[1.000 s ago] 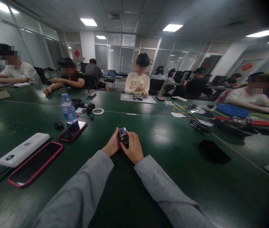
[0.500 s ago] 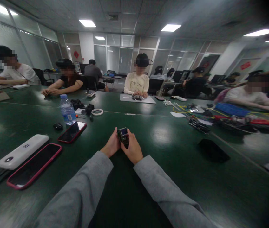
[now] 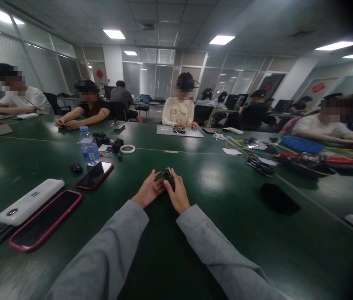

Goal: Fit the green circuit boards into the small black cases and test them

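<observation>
Big open office, glass partitions at the back, ceiling light panels on. Long dark green table [image 3: 226, 216] fills the view, glossy, light glare on it. Several people sit along the far side and both ends, hands down on the table; one in a cream top [image 3: 178, 111] is straight across with a grey mat [image 3: 180, 131] in front.

Own arms in grey sleeves come in from the bottom and meet at table centre. Left hand [image 3: 147, 192] and right hand [image 3: 178, 195] are together, both closed around a small black device [image 3: 167, 175] held just above the table between the fingertips.

Versus half a second ago: the device has tipped down and away, so its little lit screen shows less and looks dimmer; the left fingers have spread along its side. Arms are about where they were.

On the left: white power bank [image 3: 29, 201] with a red-cased phone [image 3: 45, 219] just beside it, a second red-cased phone [image 3: 95, 175] further in, a water bottle [image 3: 88, 146] behind that, and a small black item [image 3: 76, 168] near the bottle. A white tape ring [image 3: 128, 148] lies past the bottle. On the right: a flat black pad [image 3: 279, 198], then a clutter of cables and tools [image 3: 260, 163].
</observation>
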